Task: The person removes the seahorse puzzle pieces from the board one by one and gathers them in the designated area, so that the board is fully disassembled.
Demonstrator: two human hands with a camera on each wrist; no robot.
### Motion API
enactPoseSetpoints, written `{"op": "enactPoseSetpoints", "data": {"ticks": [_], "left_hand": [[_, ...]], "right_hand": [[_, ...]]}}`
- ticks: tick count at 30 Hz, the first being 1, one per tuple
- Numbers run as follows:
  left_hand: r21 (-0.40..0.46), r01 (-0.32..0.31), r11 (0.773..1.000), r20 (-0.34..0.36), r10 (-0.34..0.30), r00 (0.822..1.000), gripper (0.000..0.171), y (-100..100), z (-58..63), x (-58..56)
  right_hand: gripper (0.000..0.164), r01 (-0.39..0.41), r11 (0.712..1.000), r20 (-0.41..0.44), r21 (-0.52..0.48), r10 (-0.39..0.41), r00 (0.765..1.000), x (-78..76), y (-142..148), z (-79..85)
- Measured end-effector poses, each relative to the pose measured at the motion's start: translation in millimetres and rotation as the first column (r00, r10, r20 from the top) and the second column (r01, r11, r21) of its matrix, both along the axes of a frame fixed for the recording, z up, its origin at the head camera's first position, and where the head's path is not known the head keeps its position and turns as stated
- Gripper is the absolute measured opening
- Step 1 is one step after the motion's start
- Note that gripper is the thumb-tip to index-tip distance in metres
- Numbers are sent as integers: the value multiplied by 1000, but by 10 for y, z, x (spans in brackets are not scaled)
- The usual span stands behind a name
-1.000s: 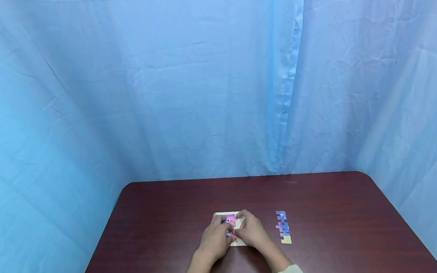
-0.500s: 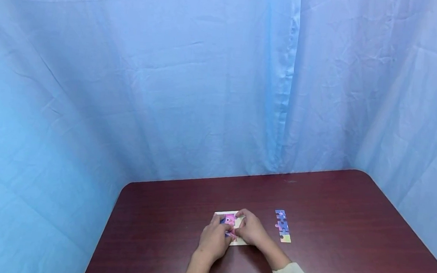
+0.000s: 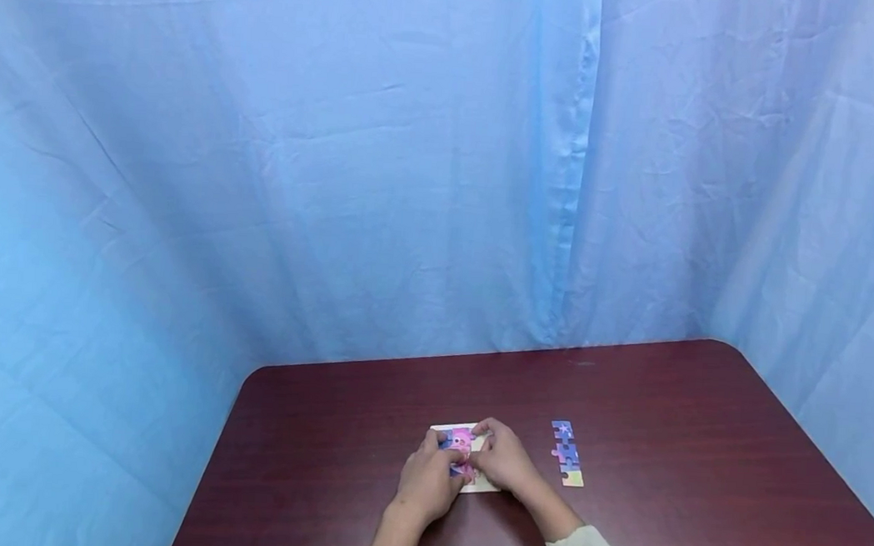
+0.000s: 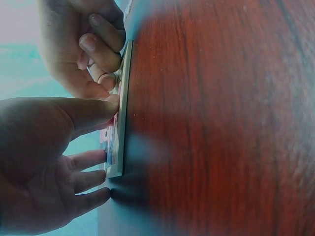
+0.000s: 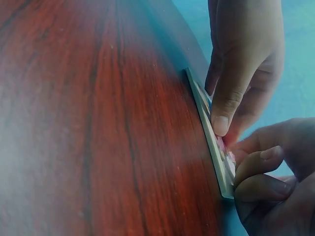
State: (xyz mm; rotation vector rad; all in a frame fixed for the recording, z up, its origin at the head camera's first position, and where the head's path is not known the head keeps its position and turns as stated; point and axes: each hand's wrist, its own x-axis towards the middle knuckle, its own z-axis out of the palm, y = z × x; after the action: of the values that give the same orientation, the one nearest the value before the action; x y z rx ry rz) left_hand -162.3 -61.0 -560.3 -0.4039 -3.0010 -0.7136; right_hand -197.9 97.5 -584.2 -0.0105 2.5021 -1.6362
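Note:
A small jigsaw puzzle board (image 3: 495, 489) with a pale frame lies flat near the table's front, pink and blue puzzle pieces (image 3: 463, 435) filling its left part. My left hand (image 3: 428, 477) rests over that part; in the left wrist view its straight thumb (image 4: 98, 109) presses the near side while fingers reach the left end. From the right comes my right hand (image 3: 504, 459), its thumb tip touching the pink pieces beside my left fingers. Its other fingers (image 5: 261, 189) are curled over the board's right side. Whether they pinch a piece is hidden. Bare cream backing shows near it.
A joined strip of blue, purple and yellow puzzle pieces (image 3: 567, 454) lies on the dark red-brown table (image 3: 667, 437), right of the board. Light blue curtains (image 3: 413, 180) hang behind the table and along both sides.
Both hands stay at the board with only slight finger shifts. The left fingers uncover a little more of the blue and pink pieces. The strip of pieces lies where it was.

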Motion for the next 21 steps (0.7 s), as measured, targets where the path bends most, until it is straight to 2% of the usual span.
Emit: {"op": "enactPoseSetpoints", "data": {"ticks": [6, 12, 16, 21], "left_hand": [[-20, 9, 1000, -9, -10, 1000, 29, -12, -5, -2], [-5, 11, 1000, -10, -11, 1000, 31, -14, -4, 9], [0, 11, 1000, -12, -11, 1000, 31, -15, 3, 3], [1, 10, 1000, -15, -10, 1000, 30, -27, -9, 2]], "right_hand": [[29, 36, 999, 9, -2, -36, 999, 1, -23, -3], [16, 73, 997, -40, 17, -73, 997, 10, -43, 0], [8, 73, 997, -66, 25, -72, 995, 16, -50, 13], [5, 67, 998, -49, 7, -67, 997, 23, -38, 17]]}}
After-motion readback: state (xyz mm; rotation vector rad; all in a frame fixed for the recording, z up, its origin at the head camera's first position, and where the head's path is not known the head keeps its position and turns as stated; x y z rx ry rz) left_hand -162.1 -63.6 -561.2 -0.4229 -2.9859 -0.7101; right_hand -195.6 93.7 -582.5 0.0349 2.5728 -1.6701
